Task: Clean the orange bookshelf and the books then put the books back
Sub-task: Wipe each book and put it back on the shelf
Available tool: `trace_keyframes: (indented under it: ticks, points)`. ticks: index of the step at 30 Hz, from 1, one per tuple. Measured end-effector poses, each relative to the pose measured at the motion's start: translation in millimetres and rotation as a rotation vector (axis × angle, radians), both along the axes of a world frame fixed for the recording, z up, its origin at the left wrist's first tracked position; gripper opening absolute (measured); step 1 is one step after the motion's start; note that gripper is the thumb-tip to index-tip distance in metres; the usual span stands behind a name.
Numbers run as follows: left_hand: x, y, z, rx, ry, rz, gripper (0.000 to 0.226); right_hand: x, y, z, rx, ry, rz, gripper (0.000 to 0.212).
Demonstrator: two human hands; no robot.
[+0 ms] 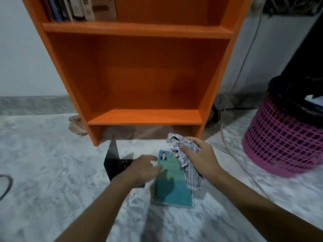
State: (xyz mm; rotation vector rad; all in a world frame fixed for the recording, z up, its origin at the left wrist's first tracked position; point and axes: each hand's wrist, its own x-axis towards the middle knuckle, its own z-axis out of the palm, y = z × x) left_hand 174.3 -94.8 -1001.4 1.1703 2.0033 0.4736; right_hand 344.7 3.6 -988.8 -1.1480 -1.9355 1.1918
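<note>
bookshelf: the orange bookshelf (138, 29) stands on the floor (52, 172) against a pale wall, at the far middle of the view.
upper shelf: a row of books (76, 7) stands upright at its left end; their titles are too blurred to read.
lower shelf: nothing but bare orange boards shows.
teal book: a teal book (173, 187) lies flat on the floor, near the foot of the bookshelf, cover up, with a small portrait at its far left corner.
right hand: the right hand (199, 154) is clenched round a bunched checked cloth (190, 172), thumb pressed on the fabric; the loose end hangs over the right edge of the teal book.
left hand: the left hand (145, 167) is released, fingers stretched out and lying on the far left part of the teal book's cover; it grips nothing.
bookend: a black bookend (113, 159) sits on the floor just left of the teal book, partly under the left hand.
basket: a pink basket (279, 145) with dark things in it stands at the right.
rag: a brownish rag (76, 125) lies by the left foot of the bookshelf.
cord: a pale cord (244, 63) runs down the wall to the right of the bookshelf.
</note>
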Motion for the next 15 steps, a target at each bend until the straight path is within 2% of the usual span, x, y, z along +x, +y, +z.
trace_keyframes:
  ticks: [2,4,7,9,12,13,15]
  points:
    - [18,-8,-54,-0.085,-0.040,0.055,0.048,14,0,-39,-0.047,-0.028,-0.087,0.034]
    - [31,-17,-91,-0.091,-0.057,0.116,0.035,25,0,-70,-0.042,-0.054,-0.180,0.033]
    - [33,-22,-129,-0.050,-0.051,0.145,0.022,37,-11,-110,0.097,-0.114,-0.194,0.030]
    - [28,-20,-140,-0.015,-0.063,0.192,0.016,41,-26,-132,0.262,-0.117,0.007,0.028]
    - [16,-19,-143,0.010,-0.104,0.241,0.019,42,-38,-162,0.603,-0.233,0.473,0.024]
    - [12,-17,-145,-0.002,-0.137,0.226,0.017,41,-33,-171,0.698,-0.262,0.563,0.022]
    - [6,-13,-142,-0.043,-0.197,0.229,0.015,36,-12,-179,0.755,-0.271,0.571,0.024]
